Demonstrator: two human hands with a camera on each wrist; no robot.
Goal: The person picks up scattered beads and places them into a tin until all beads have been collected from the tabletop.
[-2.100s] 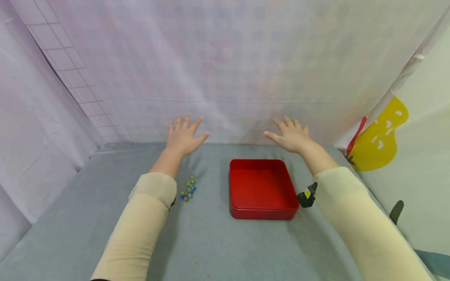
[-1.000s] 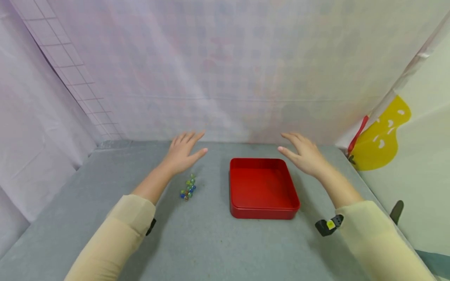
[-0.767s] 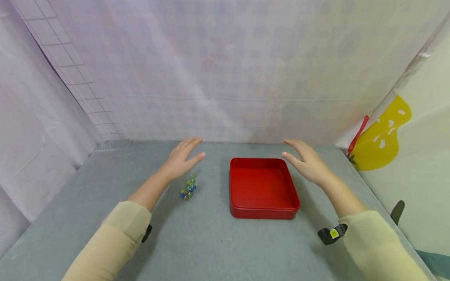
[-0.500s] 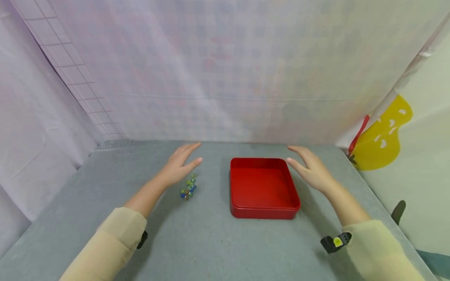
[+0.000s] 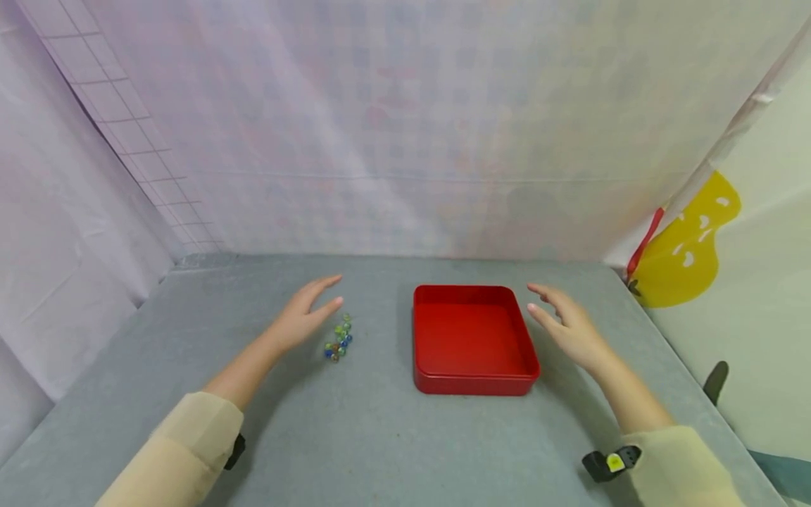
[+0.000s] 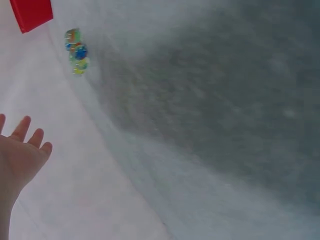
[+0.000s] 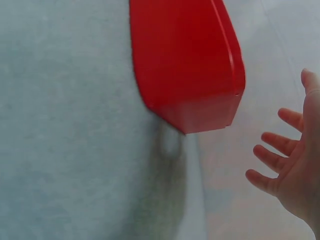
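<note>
A small cluster of coloured glass marbles (image 5: 341, 339) lies on the grey table, left of a square red tin (image 5: 474, 341) with nothing in it. My left hand (image 5: 303, 317) hovers just left of the marbles, fingers relaxed and thumb apart, holding nothing. To the right of the tin my right hand (image 5: 573, 329) is held in the air, fingers loosely extended toward the tin and clear of its wall. The left wrist view has the marbles (image 6: 76, 52) beyond my spread fingers. In the right wrist view the tin's side (image 7: 200, 107) stands beside my bare fingers.
The grey table (image 5: 393, 451) spreads toward me and out to both sides. A pale checked curtain (image 5: 405, 127) hangs behind it, and a white cloth with a yellow pear print (image 5: 684, 253) borders the right side. Each wrist carries a small black camera (image 5: 611, 463).
Both hands have drawn back toward me and lowered from the far edge, the left shifting left and the right shifting right. Their spread fingers have relaxed. The marbles and tin stay in place.
</note>
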